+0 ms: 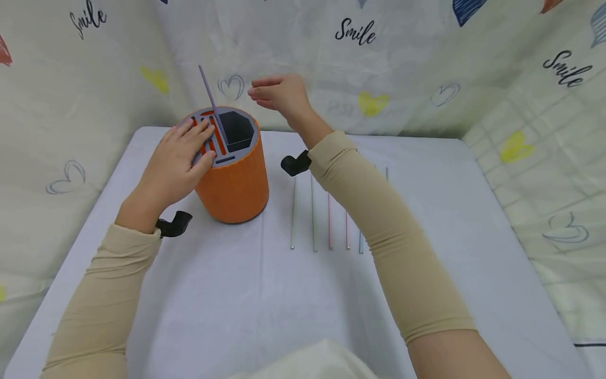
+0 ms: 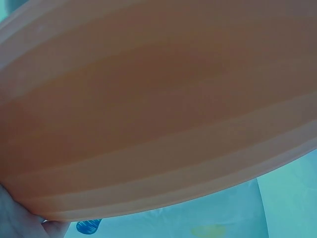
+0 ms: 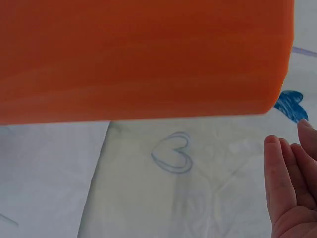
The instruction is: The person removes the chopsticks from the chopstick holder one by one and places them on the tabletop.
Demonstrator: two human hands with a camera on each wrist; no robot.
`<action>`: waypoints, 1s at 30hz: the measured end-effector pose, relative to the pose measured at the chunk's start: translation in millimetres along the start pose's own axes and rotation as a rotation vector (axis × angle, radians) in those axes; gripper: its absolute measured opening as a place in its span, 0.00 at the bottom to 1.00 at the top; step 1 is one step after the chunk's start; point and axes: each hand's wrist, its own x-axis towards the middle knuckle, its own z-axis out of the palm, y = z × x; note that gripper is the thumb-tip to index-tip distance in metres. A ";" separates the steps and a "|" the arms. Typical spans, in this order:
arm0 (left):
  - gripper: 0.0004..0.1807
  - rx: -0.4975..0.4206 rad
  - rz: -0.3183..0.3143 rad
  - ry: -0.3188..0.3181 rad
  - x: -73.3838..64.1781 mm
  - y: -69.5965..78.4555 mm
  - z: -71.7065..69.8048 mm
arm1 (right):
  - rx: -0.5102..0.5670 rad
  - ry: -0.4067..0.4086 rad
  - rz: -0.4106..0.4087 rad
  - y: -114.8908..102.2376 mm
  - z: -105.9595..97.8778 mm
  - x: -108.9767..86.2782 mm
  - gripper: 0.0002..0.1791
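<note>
An orange cylindrical container (image 1: 234, 192) stands at the back left of the table, its grey slotted top (image 1: 243, 153) facing up. From that top a thin purple stick (image 1: 206, 87) rises, leaning slightly left. My left hand (image 1: 172, 163) rests on the left side of the top, fingers extended over the slots. Raised to the right of the container is my right hand (image 1: 286, 100), its fingers fairly straight and together, with nothing held. In the right wrist view those fingers (image 3: 280, 173) are apart from the orange wall (image 3: 148, 64), which also fills most of the left wrist view.
Several thin sticks lie in a row right of the container: greenish sticks (image 1: 293, 216), reddish sticks (image 1: 330, 226) and a bluish stick (image 1: 361, 245). My right forearm partly covers them. A printed cloth (image 1: 407, 63) hangs behind the white table (image 1: 255, 305).
</note>
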 end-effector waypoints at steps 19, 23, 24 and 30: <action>0.29 -0.003 0.012 0.009 -0.6 1.6 -2.0 | -0.081 -0.091 -0.018 -16.4 58.2 -5.8 0.16; 0.29 -0.005 0.014 0.008 -1.0 1.9 -1.3 | -0.128 -0.108 -0.043 -14.8 61.5 -6.0 0.18; 0.29 -0.006 0.015 0.009 -0.9 2.0 -0.9 | -0.143 -0.111 -0.049 -14.4 62.1 -6.0 0.18; 0.29 -0.009 0.018 0.011 -0.1 1.5 -0.5 | -0.193 -0.105 -0.056 -14.7 64.7 -6.8 0.18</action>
